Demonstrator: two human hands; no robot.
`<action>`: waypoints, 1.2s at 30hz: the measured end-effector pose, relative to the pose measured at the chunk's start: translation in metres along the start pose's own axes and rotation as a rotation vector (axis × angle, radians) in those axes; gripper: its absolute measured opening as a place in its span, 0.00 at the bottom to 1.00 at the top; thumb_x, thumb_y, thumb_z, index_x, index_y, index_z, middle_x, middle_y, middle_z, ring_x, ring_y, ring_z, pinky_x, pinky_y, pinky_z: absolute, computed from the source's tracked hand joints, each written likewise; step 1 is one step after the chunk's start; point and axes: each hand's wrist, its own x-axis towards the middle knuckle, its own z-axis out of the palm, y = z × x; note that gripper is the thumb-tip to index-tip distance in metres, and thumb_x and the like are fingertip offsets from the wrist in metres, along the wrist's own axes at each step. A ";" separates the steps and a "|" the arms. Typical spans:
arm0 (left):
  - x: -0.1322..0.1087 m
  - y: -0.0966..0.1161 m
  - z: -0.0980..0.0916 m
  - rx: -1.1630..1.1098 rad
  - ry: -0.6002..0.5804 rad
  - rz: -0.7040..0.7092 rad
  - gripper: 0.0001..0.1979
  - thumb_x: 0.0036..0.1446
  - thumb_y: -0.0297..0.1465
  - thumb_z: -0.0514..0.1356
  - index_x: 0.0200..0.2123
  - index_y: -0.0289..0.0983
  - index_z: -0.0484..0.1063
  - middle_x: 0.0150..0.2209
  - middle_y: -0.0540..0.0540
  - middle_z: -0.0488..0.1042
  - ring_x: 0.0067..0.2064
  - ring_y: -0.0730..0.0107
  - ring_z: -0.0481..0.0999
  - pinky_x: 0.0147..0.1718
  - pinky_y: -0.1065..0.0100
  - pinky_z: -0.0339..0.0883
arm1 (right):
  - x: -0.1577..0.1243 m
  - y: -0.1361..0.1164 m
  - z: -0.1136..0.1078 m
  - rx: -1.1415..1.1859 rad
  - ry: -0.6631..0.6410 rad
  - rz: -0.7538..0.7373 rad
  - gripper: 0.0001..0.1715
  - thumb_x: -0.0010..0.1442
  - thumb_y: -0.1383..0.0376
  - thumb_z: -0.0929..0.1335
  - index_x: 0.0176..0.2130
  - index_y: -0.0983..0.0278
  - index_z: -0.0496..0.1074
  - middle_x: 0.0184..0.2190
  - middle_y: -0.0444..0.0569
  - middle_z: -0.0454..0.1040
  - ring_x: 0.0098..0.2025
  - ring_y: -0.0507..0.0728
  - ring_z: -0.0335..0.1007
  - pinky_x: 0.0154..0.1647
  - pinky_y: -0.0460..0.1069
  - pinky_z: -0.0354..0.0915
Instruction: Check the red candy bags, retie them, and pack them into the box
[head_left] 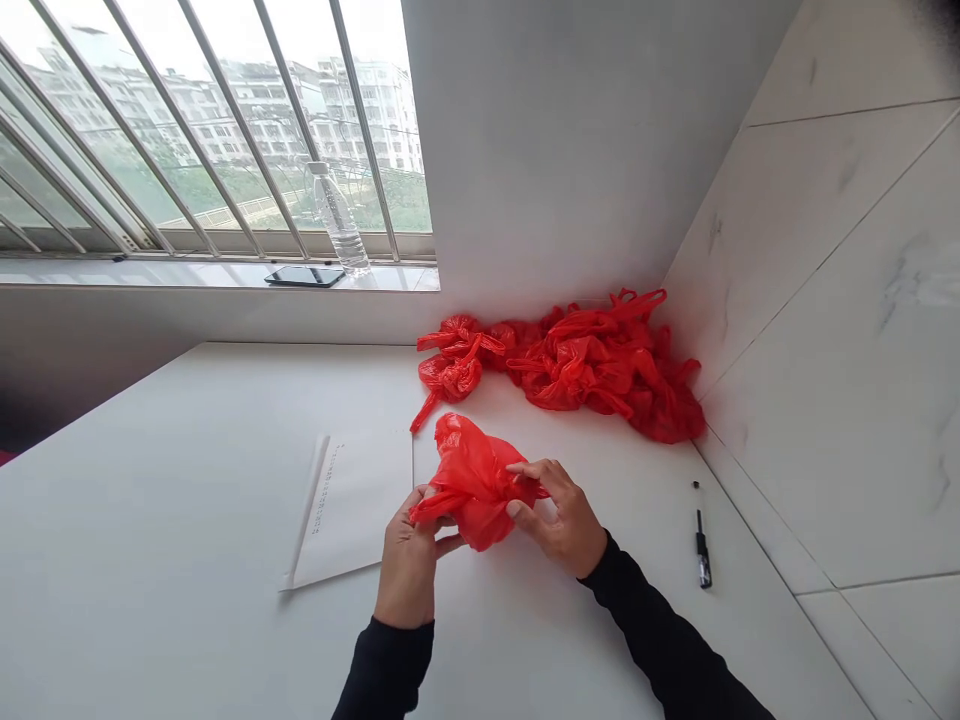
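A crumpled red plastic bag, gathered into a bundle with a twisted middle, is held between both hands over the white table. My left hand grips its left end, thumb on top and fingers partly hidden beneath. On the right side, my right hand has its thumb and fingertips curled on the bag's gathered part. Behind the bundle, tied red bags lie beside a larger heap of red bags against the wall.
Left of the hands lies a white notepad on the table. A black pen rests at the right, near the tiled wall. On the windowsill are a phone and a clear bottle.
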 end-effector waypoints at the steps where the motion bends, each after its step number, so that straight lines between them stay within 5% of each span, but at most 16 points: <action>1: -0.003 0.002 0.000 -0.037 0.008 -0.038 0.12 0.52 0.41 0.62 0.33 0.39 0.72 0.33 0.48 0.77 0.33 0.65 0.76 0.31 0.60 0.76 | 0.000 0.000 0.001 -0.009 -0.004 0.002 0.12 0.62 0.64 0.70 0.47 0.57 0.74 0.38 0.46 0.76 0.41 0.58 0.70 0.44 0.55 0.69; 6: -0.011 0.000 -0.006 -0.107 0.046 -0.143 0.14 0.52 0.43 0.63 0.31 0.38 0.69 0.26 0.50 0.73 0.27 0.67 0.73 0.25 0.58 0.77 | 0.001 0.002 -0.002 -0.041 0.120 0.027 0.05 0.67 0.65 0.66 0.40 0.58 0.73 0.35 0.45 0.75 0.40 0.57 0.68 0.44 0.55 0.67; 11: -0.010 -0.009 -0.017 0.012 0.157 -0.051 0.18 0.54 0.45 0.61 0.25 0.39 0.61 0.20 0.57 0.58 0.22 0.70 0.69 0.24 0.56 0.76 | 0.001 0.007 -0.005 -0.066 0.286 0.042 0.06 0.68 0.66 0.65 0.43 0.58 0.72 0.41 0.48 0.73 0.47 0.59 0.67 0.49 0.57 0.65; 14: -0.011 -0.006 -0.017 0.184 0.267 0.132 0.14 0.55 0.43 0.62 0.40 0.41 0.70 0.36 0.47 0.73 0.37 0.57 0.76 0.37 0.45 0.76 | -0.001 0.004 -0.002 -0.073 0.301 0.028 0.08 0.67 0.67 0.66 0.44 0.57 0.73 0.43 0.49 0.71 0.49 0.59 0.66 0.51 0.57 0.65; 17: -0.012 0.004 -0.007 0.370 0.291 0.429 0.28 0.51 0.38 0.67 0.56 0.48 0.69 0.61 0.48 0.67 0.63 0.55 0.62 0.64 0.47 0.56 | -0.004 -0.003 0.001 -0.076 0.267 -0.003 0.10 0.66 0.67 0.67 0.45 0.55 0.75 0.42 0.48 0.69 0.48 0.58 0.66 0.49 0.56 0.65; 19: -0.012 0.009 0.000 0.555 0.149 0.626 0.22 0.51 0.35 0.67 0.51 0.49 0.75 0.60 0.51 0.71 0.66 0.56 0.59 0.68 0.53 0.46 | -0.004 -0.006 0.002 -0.076 0.240 -0.022 0.11 0.65 0.68 0.68 0.45 0.53 0.76 0.42 0.47 0.69 0.47 0.57 0.66 0.48 0.55 0.64; 21: -0.010 0.010 0.002 0.690 0.033 0.716 0.08 0.54 0.35 0.64 0.39 0.47 0.80 0.45 0.51 0.80 0.59 0.56 0.69 0.66 0.53 0.50 | -0.004 -0.007 0.000 -0.069 0.231 -0.024 0.11 0.65 0.68 0.68 0.44 0.52 0.77 0.41 0.46 0.69 0.46 0.57 0.66 0.47 0.54 0.64; 24: -0.006 0.008 -0.011 0.674 0.133 0.600 0.07 0.59 0.37 0.60 0.32 0.44 0.77 0.31 0.50 0.78 0.40 0.60 0.76 0.51 0.57 0.67 | -0.002 -0.004 -0.006 -0.038 0.294 0.033 0.08 0.67 0.66 0.66 0.43 0.55 0.75 0.39 0.46 0.69 0.44 0.57 0.66 0.45 0.53 0.64; 27: -0.003 0.006 -0.035 0.597 0.316 0.413 0.11 0.62 0.41 0.58 0.39 0.42 0.74 0.36 0.46 0.78 0.37 0.61 0.76 0.35 0.63 0.70 | 0.000 0.003 -0.011 0.015 0.393 0.139 0.06 0.70 0.63 0.62 0.44 0.58 0.68 0.39 0.48 0.69 0.42 0.56 0.67 0.43 0.53 0.65; 30: -0.005 0.007 -0.046 0.518 0.365 0.317 0.15 0.62 0.42 0.57 0.49 0.42 0.72 0.47 0.43 0.77 0.49 0.57 0.76 0.40 0.65 0.70 | -0.001 0.004 -0.010 0.072 0.396 0.216 0.08 0.71 0.60 0.59 0.45 0.59 0.64 0.38 0.48 0.69 0.40 0.57 0.68 0.42 0.53 0.66; 33: -0.014 0.008 -0.038 0.516 0.279 0.350 0.26 0.61 0.42 0.59 0.61 0.47 0.63 0.61 0.44 0.68 0.63 0.54 0.66 0.52 0.62 0.66 | -0.003 -0.001 -0.005 0.112 0.297 0.238 0.13 0.68 0.55 0.62 0.48 0.59 0.64 0.41 0.49 0.69 0.44 0.58 0.68 0.46 0.54 0.66; 36: -0.024 0.008 -0.024 0.638 0.198 0.464 0.34 0.58 0.43 0.61 0.65 0.47 0.57 0.58 0.42 0.67 0.59 0.52 0.67 0.55 0.54 0.63 | -0.004 -0.008 -0.002 0.128 0.153 0.267 0.23 0.62 0.53 0.69 0.53 0.59 0.66 0.39 0.47 0.70 0.40 0.58 0.68 0.44 0.52 0.66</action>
